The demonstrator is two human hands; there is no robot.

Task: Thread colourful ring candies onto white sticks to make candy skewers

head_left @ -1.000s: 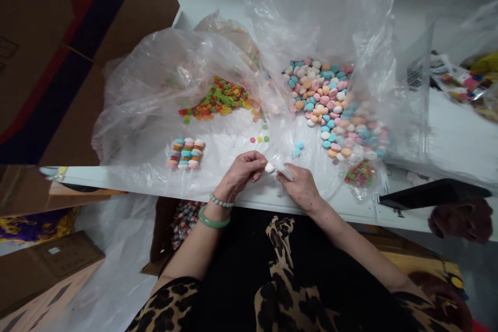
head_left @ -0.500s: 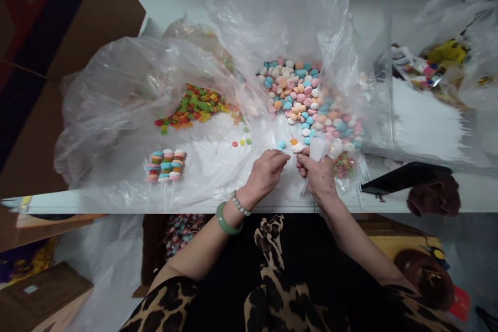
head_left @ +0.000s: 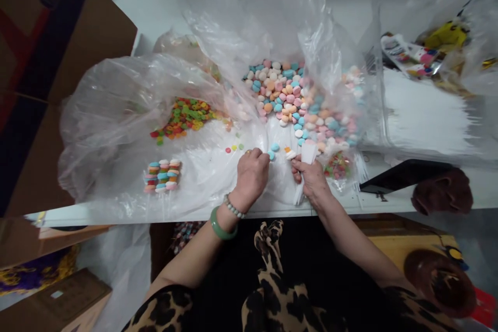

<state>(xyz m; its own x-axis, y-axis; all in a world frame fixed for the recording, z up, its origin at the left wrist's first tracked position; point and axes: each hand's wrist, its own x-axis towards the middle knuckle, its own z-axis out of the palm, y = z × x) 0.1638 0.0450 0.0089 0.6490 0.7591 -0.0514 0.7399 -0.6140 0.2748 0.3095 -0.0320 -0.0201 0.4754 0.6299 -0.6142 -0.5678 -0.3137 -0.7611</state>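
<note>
My right hand (head_left: pixel 313 179) is closed round a bundle of white sticks (head_left: pixel 308 151). At its fingertips is a skewer with white and orange candies (head_left: pixel 289 153). To the left, my left hand (head_left: pixel 252 174) has its fingers bent together beside two blue candies (head_left: pixel 274 147); what its fingertips hold, if anything, is hidden. A few small ring candies (head_left: pixel 234 148) lie just left of that hand. Three loaded candy skewers (head_left: pixel 162 176) rest side by side on the plastic at the left.
Behind my hands is a pile of pastel candies (head_left: pixel 286 88) in clear plastic. Red, green and orange ring candies (head_left: pixel 189 116) spill from a bag at the left. White sticks (head_left: pixel 426 114), a dark tablet (head_left: pixel 404 175) and a small candy bag (head_left: pixel 337 165) are at the right.
My left hand has moved left, away from my right hand. A second blue candy now shows beside the first. The whole view has shifted slightly.
</note>
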